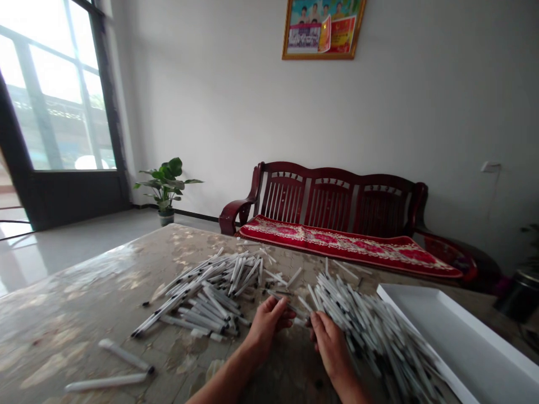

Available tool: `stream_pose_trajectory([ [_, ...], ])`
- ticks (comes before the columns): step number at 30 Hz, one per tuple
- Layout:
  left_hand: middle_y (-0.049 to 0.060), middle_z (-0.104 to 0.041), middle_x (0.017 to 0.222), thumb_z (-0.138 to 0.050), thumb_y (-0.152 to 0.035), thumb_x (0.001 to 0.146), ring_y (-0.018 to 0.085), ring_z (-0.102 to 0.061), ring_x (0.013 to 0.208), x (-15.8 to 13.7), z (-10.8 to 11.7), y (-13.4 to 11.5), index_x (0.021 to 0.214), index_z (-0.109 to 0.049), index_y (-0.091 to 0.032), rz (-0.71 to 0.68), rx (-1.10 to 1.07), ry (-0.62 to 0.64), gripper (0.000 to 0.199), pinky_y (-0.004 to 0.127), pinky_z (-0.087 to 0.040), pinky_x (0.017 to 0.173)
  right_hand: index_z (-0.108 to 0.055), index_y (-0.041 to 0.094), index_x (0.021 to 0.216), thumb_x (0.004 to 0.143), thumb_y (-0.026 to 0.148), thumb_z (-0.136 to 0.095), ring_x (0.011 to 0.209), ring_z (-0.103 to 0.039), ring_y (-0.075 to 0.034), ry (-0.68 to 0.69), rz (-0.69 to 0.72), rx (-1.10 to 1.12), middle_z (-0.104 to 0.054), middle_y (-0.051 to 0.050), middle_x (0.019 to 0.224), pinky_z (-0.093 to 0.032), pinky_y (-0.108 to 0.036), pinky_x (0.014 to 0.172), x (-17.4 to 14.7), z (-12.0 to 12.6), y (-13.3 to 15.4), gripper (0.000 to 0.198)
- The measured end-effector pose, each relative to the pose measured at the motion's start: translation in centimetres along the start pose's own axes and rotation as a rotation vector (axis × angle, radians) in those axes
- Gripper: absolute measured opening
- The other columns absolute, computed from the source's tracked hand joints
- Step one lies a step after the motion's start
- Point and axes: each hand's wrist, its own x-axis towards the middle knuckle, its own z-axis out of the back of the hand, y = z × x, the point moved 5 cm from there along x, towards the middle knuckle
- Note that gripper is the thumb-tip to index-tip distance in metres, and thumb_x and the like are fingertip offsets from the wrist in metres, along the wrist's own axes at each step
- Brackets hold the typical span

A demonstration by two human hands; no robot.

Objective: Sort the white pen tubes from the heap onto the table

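Observation:
My left hand is closed in a pinch, with a slim pen showing past its thumb. Close by on the right, my right hand has its thumb and fingers pressed together around a whitish pen part; its far end is hidden by the fingers. To the left lies a loose pile of white pens with black ends. A larger heap of similar pens spreads beside and beyond my right hand. Two single pens, one slanted and one nearly level, lie at the lower left.
A shallow white box lid stands at the right, against the heap. The patterned tabletop carries a few scattered pens at its far side. Behind it are a dark red wooden bench, a potted plant and a glazed door.

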Motion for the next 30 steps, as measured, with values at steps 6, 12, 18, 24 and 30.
stream_pose_trajectory([
  [6,-0.001,-0.066,0.062,-0.087,-0.051,0.051,0.012,-0.065,0.059,-0.1,0.0,0.0,0.074,-0.064,-0.015,-0.015,0.008,-0.042,0.049,0.020,-0.049,0.053,-0.058,0.024,0.067,0.089,0.059,-0.043,0.044,-0.052,-0.016,-0.022,0.087,-0.092,-0.053,0.003,0.050,-0.038,-0.026,0.043,0.2,-0.1,-0.3,0.044],
  [12,-0.001,-0.065,0.060,-0.088,-0.052,0.046,0.013,-0.065,0.056,-0.4,0.1,-0.5,0.067,-0.060,-0.015,-0.036,-0.002,-0.093,0.051,0.022,-0.051,0.054,-0.063,0.023,0.082,0.089,0.046,-0.049,0.056,-0.061,-0.018,0.007,0.132,-0.155,-0.066,0.000,0.066,-0.048,-0.027,0.056,0.0,-0.1,0.5,0.028],
  [18,0.001,-0.067,0.064,-0.087,-0.051,0.049,0.015,-0.067,0.060,-0.6,-0.1,-0.5,0.071,-0.062,-0.015,-0.033,0.004,-0.080,0.049,0.023,-0.053,0.057,-0.062,0.025,0.075,0.093,0.053,-0.040,0.060,-0.063,-0.020,-0.033,0.135,-0.197,-0.066,-0.001,0.063,-0.047,-0.028,0.055,0.1,0.2,1.0,0.041],
  [24,0.001,-0.068,0.064,-0.089,-0.049,0.048,0.014,-0.067,0.061,-0.5,0.0,-0.3,0.072,-0.064,-0.014,-0.023,-0.021,-0.082,0.049,0.022,-0.053,0.057,-0.068,0.023,0.084,0.088,0.046,-0.051,0.074,-0.067,-0.021,-0.039,0.174,-0.206,-0.073,-0.003,0.078,-0.051,-0.029,0.070,0.4,0.4,0.7,0.029],
  [30,0.001,-0.069,0.067,-0.089,-0.046,0.051,0.015,-0.068,0.063,-0.3,0.2,-0.1,0.076,-0.065,-0.015,-0.016,-0.027,-0.084,0.047,0.023,-0.054,0.058,-0.070,0.023,0.088,0.090,0.053,-0.045,0.076,-0.068,-0.022,-0.075,0.135,-0.184,-0.074,-0.005,0.082,-0.053,-0.031,0.070,0.5,0.6,0.2,0.039],
])
